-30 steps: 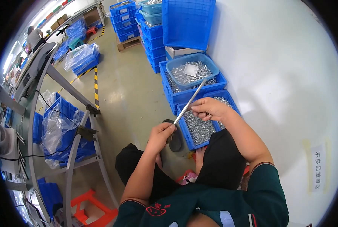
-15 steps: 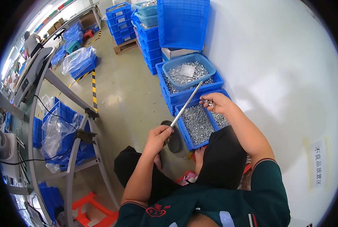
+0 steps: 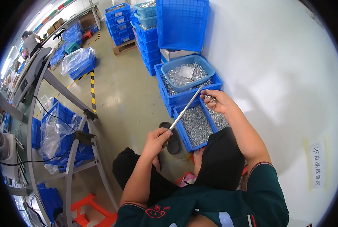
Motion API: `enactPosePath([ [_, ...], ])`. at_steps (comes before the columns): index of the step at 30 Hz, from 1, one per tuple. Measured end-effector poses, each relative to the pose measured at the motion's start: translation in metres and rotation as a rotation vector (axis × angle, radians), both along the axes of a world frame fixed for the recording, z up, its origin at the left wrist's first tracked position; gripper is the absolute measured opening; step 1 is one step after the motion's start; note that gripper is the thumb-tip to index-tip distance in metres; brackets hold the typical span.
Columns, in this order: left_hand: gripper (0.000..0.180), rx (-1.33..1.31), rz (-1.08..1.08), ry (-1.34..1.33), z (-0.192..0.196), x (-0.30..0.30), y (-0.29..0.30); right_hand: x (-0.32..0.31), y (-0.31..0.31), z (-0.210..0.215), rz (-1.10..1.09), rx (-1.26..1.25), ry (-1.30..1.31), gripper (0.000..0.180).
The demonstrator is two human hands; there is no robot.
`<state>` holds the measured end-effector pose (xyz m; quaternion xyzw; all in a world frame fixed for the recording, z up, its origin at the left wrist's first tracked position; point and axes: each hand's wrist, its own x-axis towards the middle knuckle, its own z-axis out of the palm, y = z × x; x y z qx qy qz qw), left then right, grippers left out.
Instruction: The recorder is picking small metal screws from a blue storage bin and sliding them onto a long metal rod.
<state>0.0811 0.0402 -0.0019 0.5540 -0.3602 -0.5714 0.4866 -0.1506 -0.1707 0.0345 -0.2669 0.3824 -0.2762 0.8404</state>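
Observation:
My left hand (image 3: 156, 141) is closed round the lower end of a thin silver metal rod (image 3: 185, 109), which slants up and away to the right. Cupped in my right hand (image 3: 222, 102) are several small shiny metal parts (image 3: 209, 99); its thumb and fingertips are close by the rod's upper end. Whether they touch the rod I cannot tell. Below both hands a blue divided crate (image 3: 179, 128) holds heaps of small silver parts (image 3: 196, 123). Just beyond it, a light-blue basket (image 3: 170, 78) of similar parts, with a pale square card (image 3: 186, 72) on top, rests in another blue crate (image 3: 165, 96).
Stacked blue crates (image 3: 150, 49) and an upright blue crate (image 3: 182, 24) stand farther off by the white wall (image 3: 259, 49). At left are a grey-framed workbench (image 3: 71, 170), plastic-wrapped crates (image 3: 59, 132) and a red stool (image 3: 91, 206). A person (image 3: 31, 42) works far left.
My right hand has shifted slightly up and left, bringing its fingertips nearer the rod's upper end. The left hand keeps its hold, and the rod's tip sits slightly lower.

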Motion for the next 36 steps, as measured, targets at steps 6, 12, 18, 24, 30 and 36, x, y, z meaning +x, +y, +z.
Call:
enactPosePath([
  [6, 0.021, 0.001, -0.015, -0.027, 0.002, 0.001, -0.001, 0.001, 0.0, 0.002, 0.008, -0.029, 0.027, 0.02],
  [12, 0.021, 0.032, -0.032, -0.052, 0.007, 0.002, 0.001, -0.005, -0.004, -0.002, 0.002, -0.002, -0.066, 0.016],
  [18, 0.02, 0.002, -0.062, -0.036, -0.005, 0.002, 0.004, 0.001, 0.001, 0.004, -0.064, 0.043, -0.194, 0.016],
  [24, 0.021, -0.005, -0.06, -0.079, -0.009, 0.003, 0.004, 0.003, 0.003, 0.007, 0.05, -0.14, -0.142, 0.015],
  [30, 0.02, -0.06, -0.028, -0.1, -0.012, 0.001, 0.003, 0.016, 0.014, 0.015, 0.04, -0.251, 0.044, 0.017],
  [36, 0.02, -0.006, 0.006, -0.059, 0.0, -0.004, -0.004, 0.038, 0.039, 0.013, 0.434, -0.212, 0.179, 0.013],
])
